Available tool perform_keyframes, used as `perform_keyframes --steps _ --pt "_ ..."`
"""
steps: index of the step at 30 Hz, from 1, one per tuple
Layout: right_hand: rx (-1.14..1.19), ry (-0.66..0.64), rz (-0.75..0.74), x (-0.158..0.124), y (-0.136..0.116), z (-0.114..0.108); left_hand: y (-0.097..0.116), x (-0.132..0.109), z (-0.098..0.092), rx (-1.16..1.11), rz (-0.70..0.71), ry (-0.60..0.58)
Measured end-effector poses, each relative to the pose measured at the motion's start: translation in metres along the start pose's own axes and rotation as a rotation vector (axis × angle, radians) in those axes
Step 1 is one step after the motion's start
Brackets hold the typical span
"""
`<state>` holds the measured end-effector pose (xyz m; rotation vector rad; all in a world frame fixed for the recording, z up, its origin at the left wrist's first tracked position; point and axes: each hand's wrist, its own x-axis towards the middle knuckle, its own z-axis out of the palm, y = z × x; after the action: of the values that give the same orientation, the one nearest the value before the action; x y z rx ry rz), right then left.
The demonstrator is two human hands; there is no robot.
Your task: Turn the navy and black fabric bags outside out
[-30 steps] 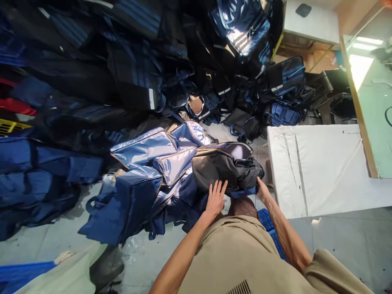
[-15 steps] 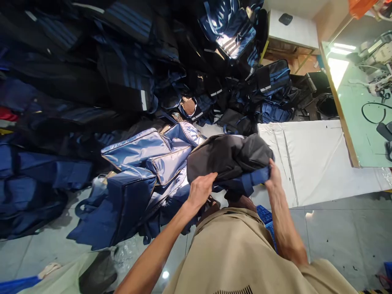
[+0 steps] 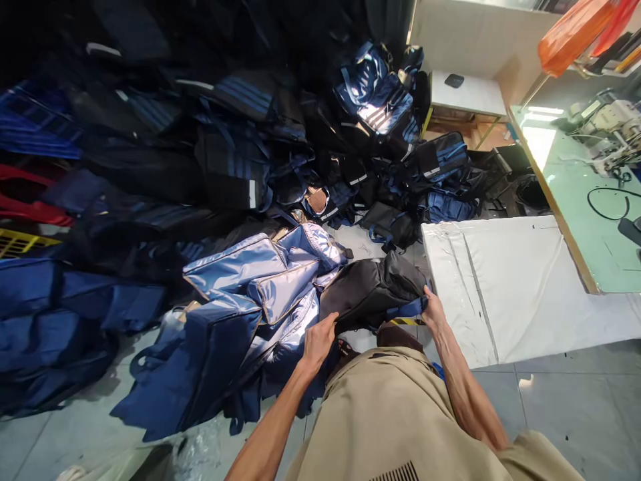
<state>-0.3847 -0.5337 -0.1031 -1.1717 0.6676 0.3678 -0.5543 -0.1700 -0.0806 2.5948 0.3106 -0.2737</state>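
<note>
A black bag (image 3: 368, 288) with a strip of blue fabric along its lower side is stretched between my two hands, in front of my legs. My left hand (image 3: 320, 337) is closed on its near left edge. At its right end my right hand (image 3: 433, 310) grips the corner by the blue part. The undersides of my fingers are hidden. Touching the bag on the left is a heap of shiny light-blue and navy bags (image 3: 285, 284), with a navy bag (image 3: 200, 367) at its near side.
Dark bags (image 3: 225, 160) are piled high at the back and left. A white wrapped slab (image 3: 521, 287) lies on the floor at right, beside a green-topped table (image 3: 565, 180) with a sewing machine (image 3: 611, 127). More navy bags (image 3: 65, 327) lie at far left.
The black bag has come down and turned, so less of its blue side shows. Both hands have kept hold of it. My view has tilted up and shifted left.
</note>
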Motion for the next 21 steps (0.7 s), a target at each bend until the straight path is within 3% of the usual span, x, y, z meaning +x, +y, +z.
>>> perform_keyframes --steps 3,4,6,9,11,13,17,21 --pt "0.117 -0.032 -0.07 -0.02 0.008 -0.007 -0.009 -0.031 0.006 -0.065 0.073 0.131" --pt "0.103 -0.005 -0.072 -0.027 0.015 -0.011 -0.009 -0.037 0.011 -0.066 0.073 0.114" --pt "-0.037 0.1 -0.008 -0.038 0.036 -0.019 -0.003 -0.039 0.023 0.0 0.006 -0.07" --pt "-0.293 0.223 0.135 -0.048 0.067 -0.029 0.015 -0.015 0.043 0.131 -0.089 -0.393" --pt "-0.354 0.258 0.118 -0.047 0.077 -0.032 0.028 0.009 0.052 0.158 -0.067 -0.459" --pt "-0.321 0.267 0.037 -0.042 0.073 -0.031 0.035 0.031 0.054 0.169 -0.039 -0.452" --pt "-0.059 0.168 -0.066 -0.033 0.045 -0.01 0.028 0.051 0.034 0.199 -0.031 -0.423" --pt "0.144 0.044 -0.125 -0.048 0.022 0.015 0.012 0.037 -0.003 0.174 -0.05 -0.389"
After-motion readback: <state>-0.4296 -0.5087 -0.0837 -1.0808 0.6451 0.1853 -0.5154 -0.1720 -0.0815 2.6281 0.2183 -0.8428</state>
